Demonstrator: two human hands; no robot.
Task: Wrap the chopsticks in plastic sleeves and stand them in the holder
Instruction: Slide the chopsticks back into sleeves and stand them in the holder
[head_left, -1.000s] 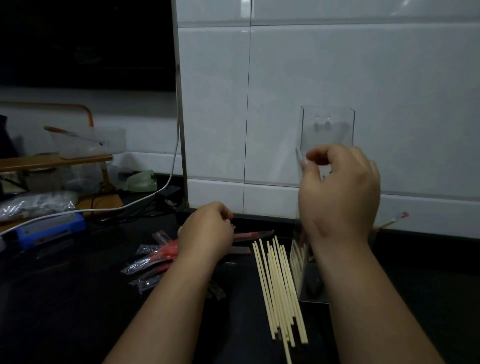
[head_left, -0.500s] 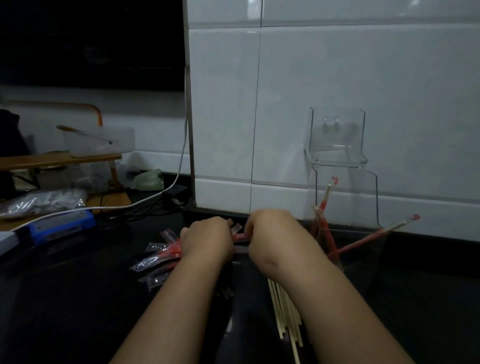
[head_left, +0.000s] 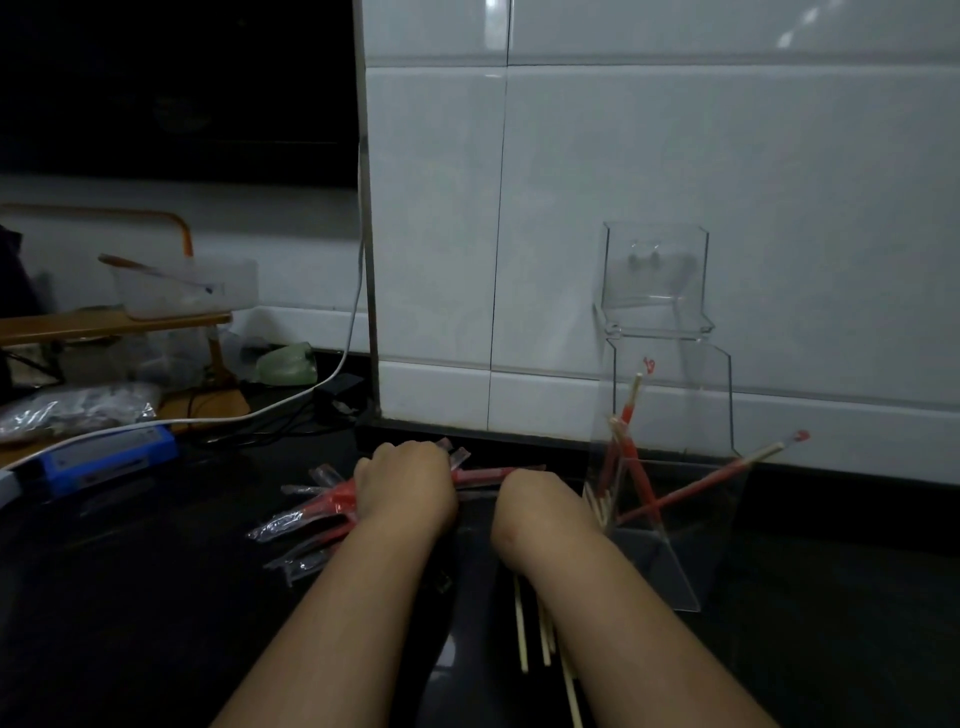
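Red-printed plastic sleeves (head_left: 317, 512) lie in a loose pile on the dark counter. My left hand (head_left: 405, 483) rests on the pile, its fingers curled round one red sleeve (head_left: 483, 474) that sticks out to the right. My right hand (head_left: 535, 506) is bent down close beside it, right of that sleeve; its fingers are hidden behind the wrist. Bare wooden chopsticks (head_left: 522, 636) lie under my right forearm. The clear acrylic holder (head_left: 675, 566) stands to the right against the wall, with several sleeved chopsticks (head_left: 691, 488) leaning inside.
A white tiled wall (head_left: 675, 182) runs behind the holder. To the left are a blue box (head_left: 109, 457), a white cable (head_left: 291, 402), a bag (head_left: 72, 410) and a wooden rack holding a clear tub (head_left: 187, 286).
My right hand has dropped from above the holder to the counter, beside my left hand at the sleeves. The left hand has stayed on the pile.
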